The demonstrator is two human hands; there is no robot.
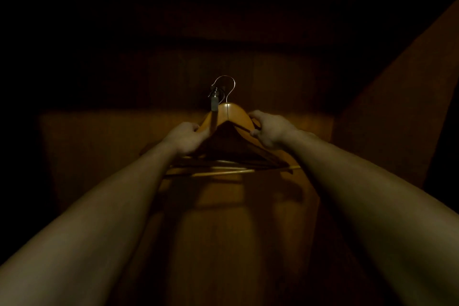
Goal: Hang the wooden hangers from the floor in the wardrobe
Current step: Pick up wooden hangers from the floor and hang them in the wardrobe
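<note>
A bunch of wooden hangers [229, 117] is held up inside the dark wardrobe, at the middle of the view. Their metal hooks [224, 87] point up and sit around a short rail [214, 102] that comes toward me. My left hand [186, 138] grips the left shoulders of the hangers. My right hand [269, 129] grips the right shoulders, thumb on the near side. The pale lower bars [223, 170] of the hangers show between my forearms.
The wardrobe's wooden back panel [104, 146] is dimly lit behind the hangers. A wooden side wall or door [402, 97] slants up at the right. The upper part and the left of the view are too dark to read.
</note>
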